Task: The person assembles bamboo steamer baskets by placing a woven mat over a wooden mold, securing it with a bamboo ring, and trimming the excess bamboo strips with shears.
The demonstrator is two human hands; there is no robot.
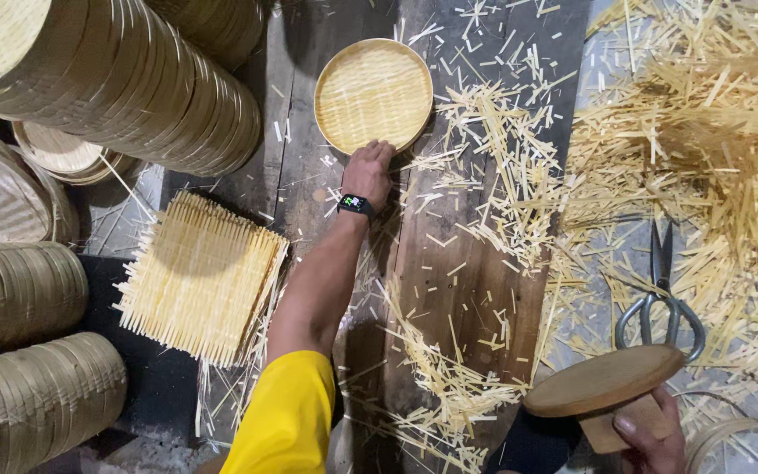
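Note:
My left hand [368,168], with a black watch on the wrist, reaches forward and touches the near rim of a round woven bamboo tray [373,93] lying on the dark wooden boards. Its fingers rest on the rim; a firm grip cannot be made out. My right hand [651,430] at the bottom right holds a round wooden disc tool [603,379] by its short handle, disc side up. Large metal scissors [661,294] lie just beyond the disc, among bamboo trimmings.
Stacks of round bamboo trays [125,83] lie on their sides at the left. A pile of square woven bamboo mats [199,276] sits left of my arm. Loose bamboo strips [704,132] cover the right side and the boards [467,290].

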